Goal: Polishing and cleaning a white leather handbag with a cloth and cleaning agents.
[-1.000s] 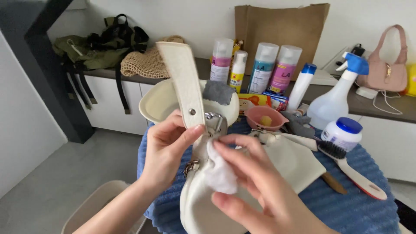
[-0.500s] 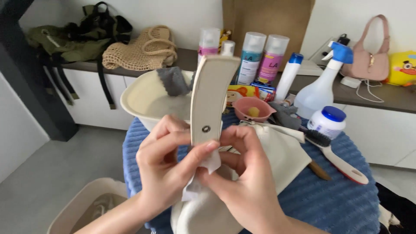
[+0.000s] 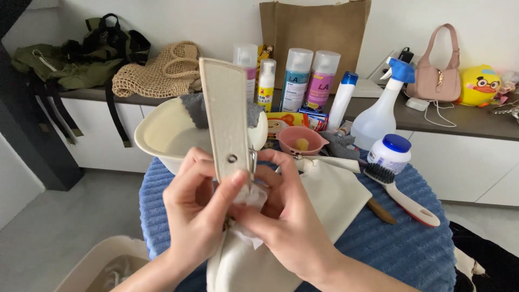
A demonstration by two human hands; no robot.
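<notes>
While the left hand (image 3: 197, 208) pinches the upright cream leather strap (image 3: 224, 116) of a cream leather handbag (image 3: 324, 200), the right hand (image 3: 284, 216) presses a crumpled white wipe (image 3: 250, 197) against the strap's base. Both hands hover over the blue ribbed tabletop (image 3: 421, 249), beside a white-handled brush (image 3: 400, 192) and a cream basin (image 3: 162, 135).

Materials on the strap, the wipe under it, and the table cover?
Strap: cream, finely pebbled, stiff flat edges and a metal rivet; looks like leather or faux leather, pinned by the left hand. Wipe in the right hand: white, crumpled, thin; probably nonwoven or tissue. Table cover: blue, ribbed and plush, likely chenille or corduroy-type fabric.
</notes>
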